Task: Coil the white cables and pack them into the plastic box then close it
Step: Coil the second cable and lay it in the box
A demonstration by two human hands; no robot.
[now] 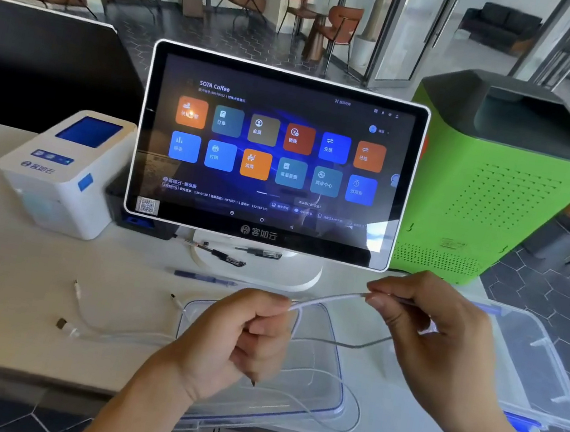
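2 bare hands work above a clear plastic box that lies on the white counter in front of the touchscreen terminal. The left hand is curled into a loose fist over the box and grips a white cable at the bend of a loop. The right hand, to the right of the terminal's base, pinches the same cable between thumb and forefinger, so that a short stretch runs taut from 1 hand to the other. More of this cable hangs down and trails into the box and over its near edge. The box's clear lid, with blue clips, lies to the right of the box, partly beyond the counter's edge. A second white cable lies loose on the counter left of the box, 1 plug end pointing away and a thicker plug nearer the person. 2 pens rest on the terminal's round base, and a blue pen lies just in front of it. A white receipt printer stands left of the terminal, and a green machine stands to its right.
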